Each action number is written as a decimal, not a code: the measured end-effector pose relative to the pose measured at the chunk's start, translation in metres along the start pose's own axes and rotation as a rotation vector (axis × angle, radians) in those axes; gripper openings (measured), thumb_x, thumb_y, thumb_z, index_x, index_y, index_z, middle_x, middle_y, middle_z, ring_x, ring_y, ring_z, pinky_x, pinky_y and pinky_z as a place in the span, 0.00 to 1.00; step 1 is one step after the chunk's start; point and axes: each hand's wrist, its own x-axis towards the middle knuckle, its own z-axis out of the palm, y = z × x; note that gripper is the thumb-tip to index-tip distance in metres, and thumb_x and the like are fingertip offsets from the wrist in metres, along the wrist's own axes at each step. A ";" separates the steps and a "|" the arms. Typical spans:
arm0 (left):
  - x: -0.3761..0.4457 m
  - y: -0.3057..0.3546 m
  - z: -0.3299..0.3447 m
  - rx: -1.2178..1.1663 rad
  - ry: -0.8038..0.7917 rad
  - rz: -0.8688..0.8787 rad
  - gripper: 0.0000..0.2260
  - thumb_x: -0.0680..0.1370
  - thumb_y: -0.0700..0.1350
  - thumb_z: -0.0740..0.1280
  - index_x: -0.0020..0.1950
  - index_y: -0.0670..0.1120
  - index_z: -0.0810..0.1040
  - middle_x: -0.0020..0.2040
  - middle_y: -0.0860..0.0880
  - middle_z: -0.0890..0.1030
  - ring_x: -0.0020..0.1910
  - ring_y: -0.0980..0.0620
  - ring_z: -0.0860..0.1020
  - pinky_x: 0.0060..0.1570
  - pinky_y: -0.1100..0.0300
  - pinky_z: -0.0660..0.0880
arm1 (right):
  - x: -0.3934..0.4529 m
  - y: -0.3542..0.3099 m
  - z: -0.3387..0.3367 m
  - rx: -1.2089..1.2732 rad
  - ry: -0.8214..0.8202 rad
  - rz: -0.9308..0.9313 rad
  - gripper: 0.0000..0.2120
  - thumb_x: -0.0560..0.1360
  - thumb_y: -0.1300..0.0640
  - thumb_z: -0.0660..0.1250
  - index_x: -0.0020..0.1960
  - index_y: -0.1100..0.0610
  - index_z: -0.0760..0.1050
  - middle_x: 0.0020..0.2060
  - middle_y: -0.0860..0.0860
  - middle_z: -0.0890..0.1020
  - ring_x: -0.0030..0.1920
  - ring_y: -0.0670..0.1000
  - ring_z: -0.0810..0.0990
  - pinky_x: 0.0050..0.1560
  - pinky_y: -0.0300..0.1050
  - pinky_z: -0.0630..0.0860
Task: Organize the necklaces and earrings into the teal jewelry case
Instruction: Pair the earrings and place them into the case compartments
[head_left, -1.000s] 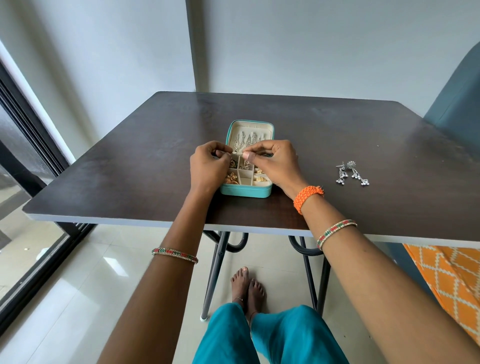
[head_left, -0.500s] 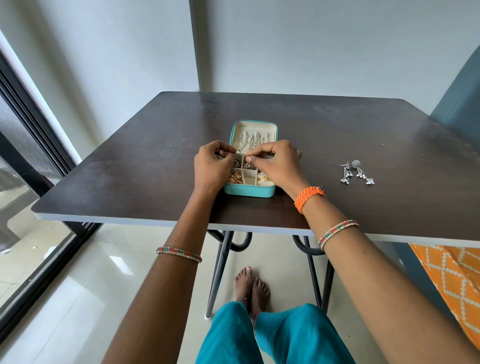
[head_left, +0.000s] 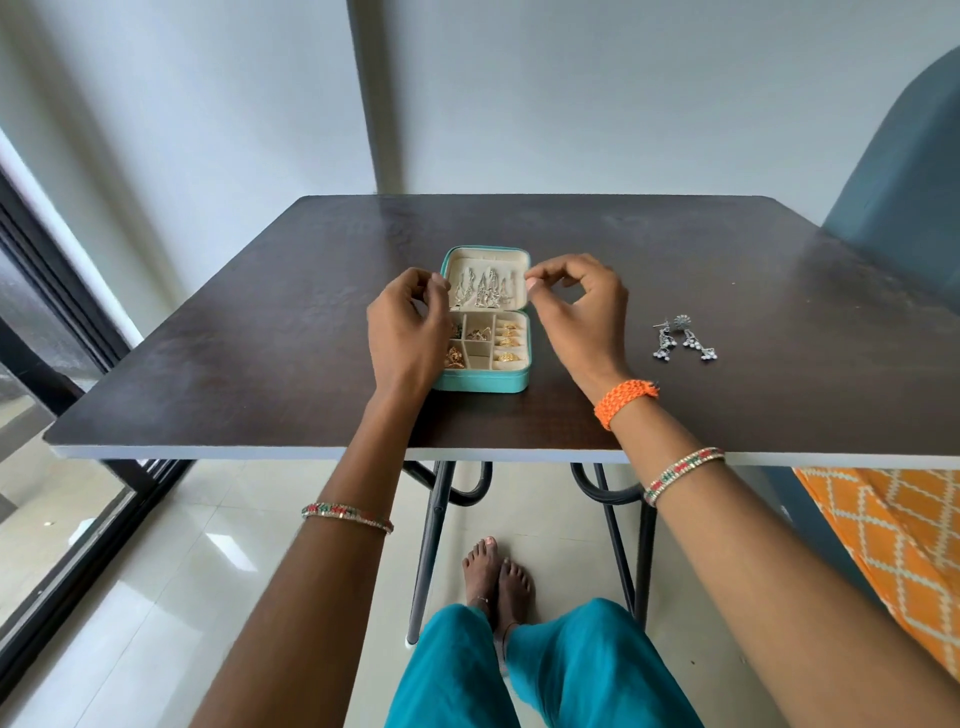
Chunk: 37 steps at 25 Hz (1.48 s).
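**Two silver earrings left outside the case**

Two hands hover at the open case (head_left: 485, 382). Left hand (head_left: 408, 325) sits at the case's left edge, fingers loosely curled, tips at the lid rim; nothing visibly held. Right hand (head_left: 576, 306) sits at the lid's right edge, thumb and forefinger close together; cannot tell whether they pinch anything or touch the lid.

Case: teal shell, rounded corners, cream velvety lining, lying open near the tabletop (head_left: 260, 332) middle. Lid panel carries silver hanging pieces (head_left: 480, 291). Base is split by dividers into small compartments; gold earrings (head_left: 506, 340) fill the right-hand column, more gold pieces sit in the left cells beside the left hand.

Silver earrings (head_left: 683, 340): a pair, round studs with dangling bead clusters, lying well apart to the right of the case.

Judgement: step in hand is settling pieces in the lid. Next move calls for the right hand to reach right, pinch the dangling pair gently, and find a free cell.
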 end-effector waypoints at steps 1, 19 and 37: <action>-0.003 0.008 0.001 -0.011 0.062 0.039 0.16 0.78 0.50 0.59 0.38 0.43 0.78 0.31 0.49 0.79 0.31 0.47 0.76 0.30 0.52 0.70 | 0.001 0.003 -0.012 -0.006 0.024 0.008 0.04 0.67 0.56 0.68 0.36 0.48 0.80 0.37 0.43 0.82 0.44 0.48 0.79 0.53 0.57 0.74; -0.055 0.073 0.176 0.292 -0.396 -0.050 0.08 0.74 0.54 0.68 0.44 0.51 0.81 0.47 0.50 0.83 0.58 0.47 0.73 0.54 0.53 0.61 | 0.037 0.099 -0.144 -0.410 -0.180 0.375 0.05 0.67 0.45 0.71 0.32 0.41 0.79 0.38 0.42 0.85 0.46 0.48 0.82 0.52 0.49 0.78; -0.062 0.101 0.096 -0.476 -0.462 -0.126 0.09 0.78 0.35 0.64 0.39 0.45 0.75 0.34 0.51 0.76 0.28 0.66 0.73 0.34 0.75 0.69 | -0.008 0.020 -0.131 0.444 0.036 0.378 0.06 0.76 0.64 0.66 0.41 0.57 0.78 0.35 0.50 0.84 0.41 0.45 0.83 0.49 0.36 0.78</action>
